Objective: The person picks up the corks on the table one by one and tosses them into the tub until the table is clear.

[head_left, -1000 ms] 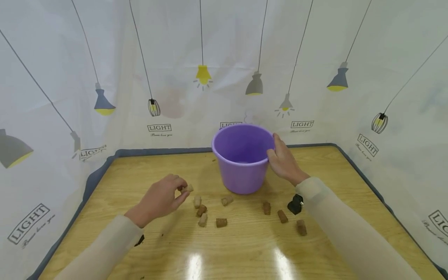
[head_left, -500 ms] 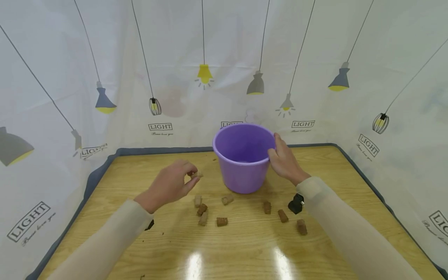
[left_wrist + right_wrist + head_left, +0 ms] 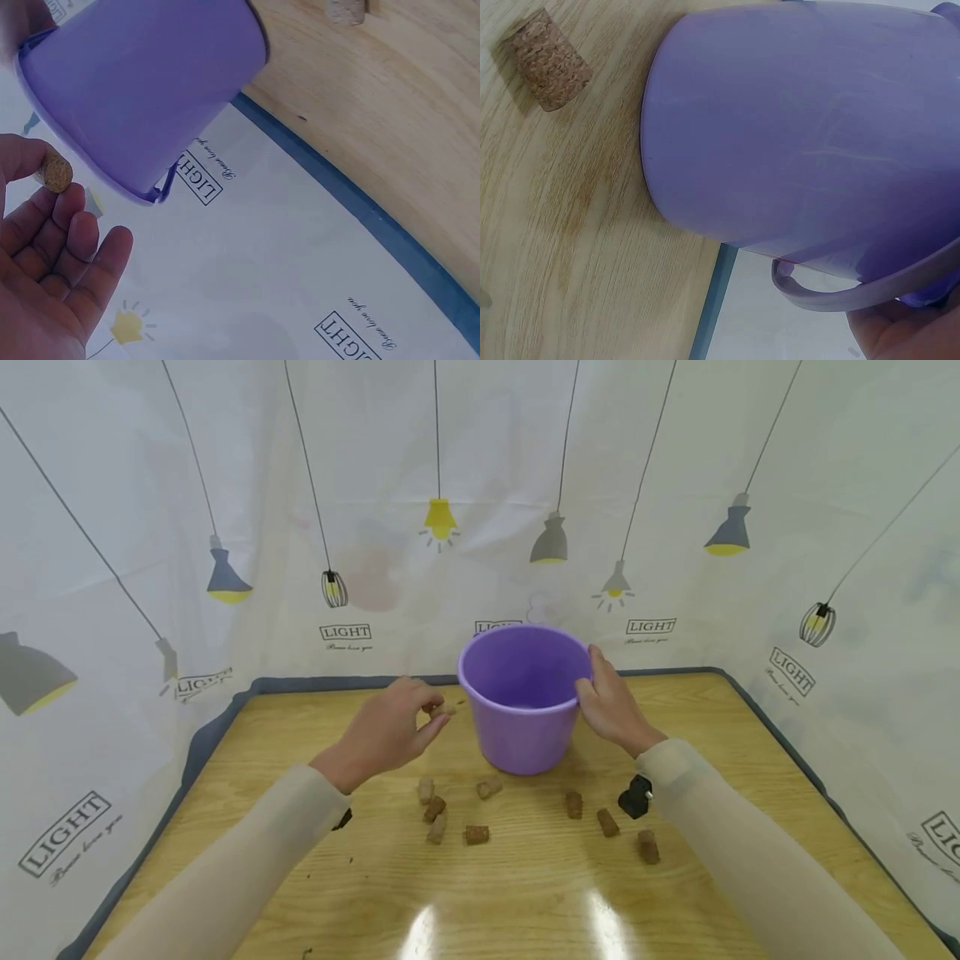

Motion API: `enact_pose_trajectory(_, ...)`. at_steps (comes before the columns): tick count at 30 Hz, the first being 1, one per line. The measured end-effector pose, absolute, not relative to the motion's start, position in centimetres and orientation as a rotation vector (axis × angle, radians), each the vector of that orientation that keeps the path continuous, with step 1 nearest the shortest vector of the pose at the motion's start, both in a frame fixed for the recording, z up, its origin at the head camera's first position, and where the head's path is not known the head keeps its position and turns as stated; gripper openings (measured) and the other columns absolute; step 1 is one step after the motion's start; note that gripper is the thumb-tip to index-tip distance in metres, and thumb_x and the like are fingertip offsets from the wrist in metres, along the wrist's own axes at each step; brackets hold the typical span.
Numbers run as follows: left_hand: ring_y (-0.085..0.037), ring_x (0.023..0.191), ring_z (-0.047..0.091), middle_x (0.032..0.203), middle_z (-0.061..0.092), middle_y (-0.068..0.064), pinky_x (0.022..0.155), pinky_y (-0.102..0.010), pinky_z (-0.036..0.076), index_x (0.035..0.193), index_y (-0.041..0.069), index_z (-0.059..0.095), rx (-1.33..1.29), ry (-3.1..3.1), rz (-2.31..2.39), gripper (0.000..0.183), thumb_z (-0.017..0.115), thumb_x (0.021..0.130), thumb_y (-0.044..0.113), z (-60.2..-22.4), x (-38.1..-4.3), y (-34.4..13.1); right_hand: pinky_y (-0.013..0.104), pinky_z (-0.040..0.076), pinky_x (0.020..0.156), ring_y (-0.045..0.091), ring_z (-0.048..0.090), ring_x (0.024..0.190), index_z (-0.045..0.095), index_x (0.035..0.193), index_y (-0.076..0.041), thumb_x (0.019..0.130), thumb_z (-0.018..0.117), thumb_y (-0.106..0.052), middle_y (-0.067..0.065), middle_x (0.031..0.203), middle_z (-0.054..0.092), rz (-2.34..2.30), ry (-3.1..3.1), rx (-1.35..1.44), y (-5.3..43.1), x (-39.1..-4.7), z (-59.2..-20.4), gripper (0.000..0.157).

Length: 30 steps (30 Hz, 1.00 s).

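1. Bucket (image 3: 525, 739): purple, widening towards its rim, standing mouth up on the table (image 3: 517, 893); the right hand (image 3: 618, 706) grips the rim.
2. Held cork (image 3: 447, 709): pinched in the left hand (image 3: 386, 727), raised just beside the bucket, outside it.
3. Pale cork (image 3: 426, 790), dark cork (image 3: 434, 809), second pale cork (image 3: 437, 828): close together, left of the bucket's front.
4. Third pale cork (image 3: 489, 788): lying on its side near the bucket's base.
5. Reddish cork (image 3: 476, 834): on its side, nearer the person.
6. Inner brown cork (image 3: 573, 804), middle brown cork (image 3: 607, 822), outer brown cork (image 3: 648, 847): spaced apart in a slanting line, at right.

Purple bucket (image 3: 780, 127), cork (image 3: 549, 61) nearby; wooden tabletop (image 3: 592, 225)
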<state>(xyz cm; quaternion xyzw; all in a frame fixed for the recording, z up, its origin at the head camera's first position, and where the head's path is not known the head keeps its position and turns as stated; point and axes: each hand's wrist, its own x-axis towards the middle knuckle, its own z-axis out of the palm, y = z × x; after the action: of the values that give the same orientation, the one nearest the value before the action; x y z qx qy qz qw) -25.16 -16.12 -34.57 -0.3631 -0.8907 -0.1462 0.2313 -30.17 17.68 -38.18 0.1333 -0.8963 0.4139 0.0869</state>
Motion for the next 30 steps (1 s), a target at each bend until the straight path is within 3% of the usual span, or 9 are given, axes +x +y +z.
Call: enact_pose_trajectory(30, -0.019, 0.087, 0.059, 0.093, 0.068, -0.003, 0.075, -0.030, 0.054, 0.102, 0.007, 0.073, -0.975, -2.472, -0.348, 0.013, 0.070, 0.099, 0.019, -31.4, -28.0, -11.3, 0.054, 0.013, 0.125, 0.041, 0.015, 0.154, 0.003, 0.162, 0.005, 0.103, 0.031, -0.022, 0.027, 0.167, 0.014, 1.204, -2.680, 0.376, 17.7, -30.2, -38.2, 0.070)
